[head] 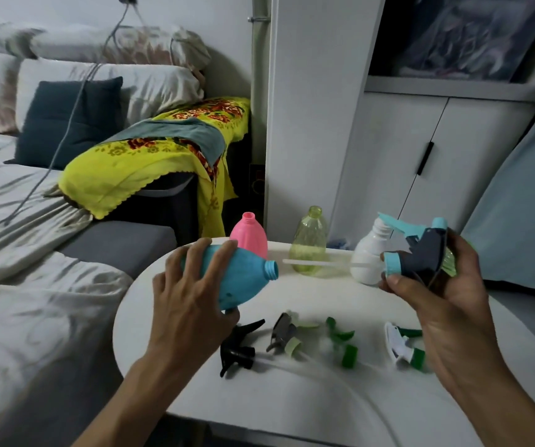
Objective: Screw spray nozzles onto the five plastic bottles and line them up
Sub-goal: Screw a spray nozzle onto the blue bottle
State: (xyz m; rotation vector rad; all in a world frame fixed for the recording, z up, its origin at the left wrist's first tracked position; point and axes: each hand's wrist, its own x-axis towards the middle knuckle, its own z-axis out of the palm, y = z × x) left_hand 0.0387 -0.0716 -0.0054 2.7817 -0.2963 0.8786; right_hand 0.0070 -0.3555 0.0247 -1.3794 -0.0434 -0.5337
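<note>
My left hand [192, 285] grips a blue bottle [243, 275] tipped on its side, its open neck pointing right. My right hand [436, 285] holds a dark spray nozzle with a blue collar and trigger [417, 250]; its white dip tube [317, 262] reaches left toward the bottle's neck without entering it. Behind them on the white round table [291, 398] stand a pink bottle [249, 235], a clear yellow-green bottle [310, 243] and a white bottle [367, 256], all uncapped. Loose nozzles lie in front: black [237, 346], grey and pale green [283, 335], green [343, 343], white and green [401, 345].
A bed with grey-white sheets [18, 253] lies to the left. Beyond the table sits a stand draped in yellow flowered cloth [150, 156]. White cabinet doors [420, 156] rise behind the table, and a pale blue cushion [523, 204] is at the right.
</note>
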